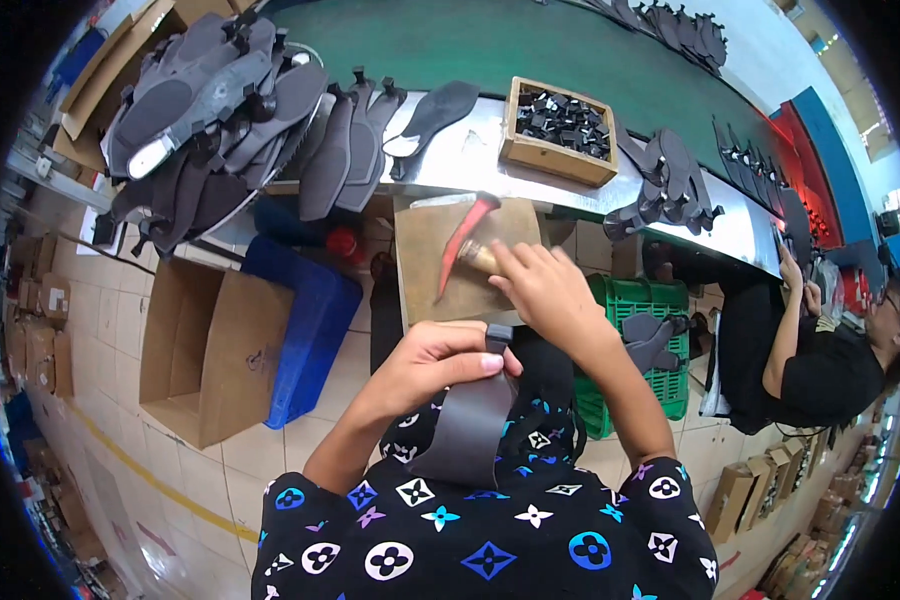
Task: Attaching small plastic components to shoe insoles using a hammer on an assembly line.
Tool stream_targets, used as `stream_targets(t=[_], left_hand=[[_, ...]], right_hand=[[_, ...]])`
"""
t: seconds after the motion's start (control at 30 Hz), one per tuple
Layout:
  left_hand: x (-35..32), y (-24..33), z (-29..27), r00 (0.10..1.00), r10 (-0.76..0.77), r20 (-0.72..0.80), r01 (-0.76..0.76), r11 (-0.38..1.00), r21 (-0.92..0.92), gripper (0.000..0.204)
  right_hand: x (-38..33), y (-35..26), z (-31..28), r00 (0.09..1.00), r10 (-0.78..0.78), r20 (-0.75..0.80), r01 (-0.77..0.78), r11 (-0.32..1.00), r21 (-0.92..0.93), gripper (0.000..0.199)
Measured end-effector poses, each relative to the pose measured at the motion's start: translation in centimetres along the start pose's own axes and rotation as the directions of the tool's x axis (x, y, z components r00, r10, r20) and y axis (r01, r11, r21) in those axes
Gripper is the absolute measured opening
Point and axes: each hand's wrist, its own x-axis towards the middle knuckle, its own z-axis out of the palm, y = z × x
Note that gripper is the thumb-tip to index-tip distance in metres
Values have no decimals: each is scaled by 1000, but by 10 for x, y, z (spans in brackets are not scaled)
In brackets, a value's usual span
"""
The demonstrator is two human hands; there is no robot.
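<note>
My left hand (428,368) grips a dark grey shoe sole (465,425) by its heel end. The small black heel block (500,338) points up between thumb and fingers, and the forepart hangs down toward my lap. My right hand (552,295) is closed on the pale wooden handle of a hammer (461,243) with a long, curved red head. The hammer is above a brown board (425,222) in front of me; I cannot tell whether it touches the board.
Beyond the board, a wooden box (560,170) of small black pieces stands on the metal bench edge. Soles pile up on the left (210,110) and right (670,180). Below are a cardboard box (205,350), blue bin (315,330) and green crate (595,410). A person (820,350) works at right.
</note>
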Motion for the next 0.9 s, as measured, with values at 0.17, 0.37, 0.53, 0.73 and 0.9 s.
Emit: stream_targets(t=[0.17,0.37,0.53,0.73,0.9], left_hand=[[-13,13,11,998,1,61,10,984,-176,25],[-9,3,16,898,122,422,6,957,-290,25],[-4,6,18,816,135,561,62,946,-318,26],[-10,2,28,801,274,533,-147,952,-268,24],[-20,6,31,819,337,464,-255,939,-231,25]], right_hand=[[-8,-10,-74,959,-274,-65,240,675,698,31],[-7,-16,-103,862,-507,28,232,443,866,34],[-3,-24,-117,762,-647,-13,338,380,861,26],[-11,-40,-117,784,-604,-145,381,283,880,26],[-14,-44,-121,774,-620,-127,389,308,868,24]])
